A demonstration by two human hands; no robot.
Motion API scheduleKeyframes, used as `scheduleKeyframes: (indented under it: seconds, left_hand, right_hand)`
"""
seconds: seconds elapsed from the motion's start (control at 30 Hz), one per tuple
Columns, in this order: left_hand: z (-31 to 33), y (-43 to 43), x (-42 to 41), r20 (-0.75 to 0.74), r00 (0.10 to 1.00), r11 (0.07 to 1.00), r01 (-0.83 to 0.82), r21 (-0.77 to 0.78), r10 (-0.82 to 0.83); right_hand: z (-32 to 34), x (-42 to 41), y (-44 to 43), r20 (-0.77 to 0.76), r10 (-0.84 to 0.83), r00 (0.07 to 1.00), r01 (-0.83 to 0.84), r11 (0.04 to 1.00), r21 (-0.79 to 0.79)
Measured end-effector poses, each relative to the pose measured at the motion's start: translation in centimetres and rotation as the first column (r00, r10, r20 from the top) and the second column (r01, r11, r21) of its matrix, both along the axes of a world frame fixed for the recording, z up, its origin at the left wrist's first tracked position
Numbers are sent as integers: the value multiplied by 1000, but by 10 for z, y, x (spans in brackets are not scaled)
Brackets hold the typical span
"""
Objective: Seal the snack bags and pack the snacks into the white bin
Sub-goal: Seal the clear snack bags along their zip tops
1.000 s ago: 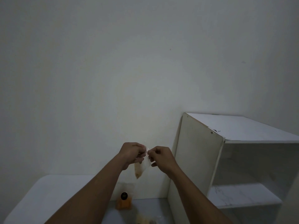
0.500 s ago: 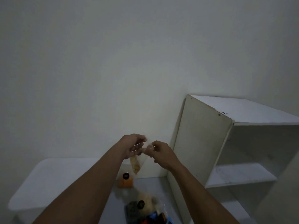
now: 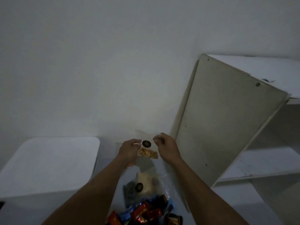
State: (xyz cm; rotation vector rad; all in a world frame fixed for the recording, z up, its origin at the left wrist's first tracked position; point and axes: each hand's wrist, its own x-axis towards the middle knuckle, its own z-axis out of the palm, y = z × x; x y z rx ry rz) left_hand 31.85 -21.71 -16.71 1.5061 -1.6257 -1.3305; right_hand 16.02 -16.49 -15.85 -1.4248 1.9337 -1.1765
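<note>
I hold the snack bag (image 3: 147,149) between my hands, top edge running left to right; my left hand (image 3: 129,151) pinches its left side, my right hand (image 3: 168,148) its top right corner. The white bin (image 3: 48,163) sits left, nearer my left hand.

Bin (image 3: 48,163) at left and shelf unit (image 3: 227,127) at right, both against the far wall (image 3: 113,62). Between them, a snack bag (image 3: 146,151) is held up by the left hand (image 3: 129,151) and right hand (image 3: 167,148). Nearer lies a second bag (image 3: 144,184), and nearest of all a heap of wrapped snacks (image 3: 146,211).
</note>
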Motion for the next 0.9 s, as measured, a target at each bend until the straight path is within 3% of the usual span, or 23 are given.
scheduleKeyframes:
  seconds: [0.27, 0.57, 0.83, 0.9]
  left_hand:
    - [-85, -29, -41, 85, 987, 989, -140, 39, 137]
    - [-148, -57, -66, 127, 970, 968, -223, 116, 208]
    - [-166, -70, -67, 143, 967, 956, -235, 175, 211]
    - [-167, -73, -64, 182, 972, 965, -181, 189, 147]
  right_hand:
    - [-82, -19, -39, 82, -212, 974, 206, 976, 75]
    - [-145, -26, -73, 113, -231, 966, 187, 934, 304]
    - [-147, -33, -78, 163, -179, 970, 102, 912, 397]
    - [-148, -34, -77, 183, -154, 971, 65, 907, 417]
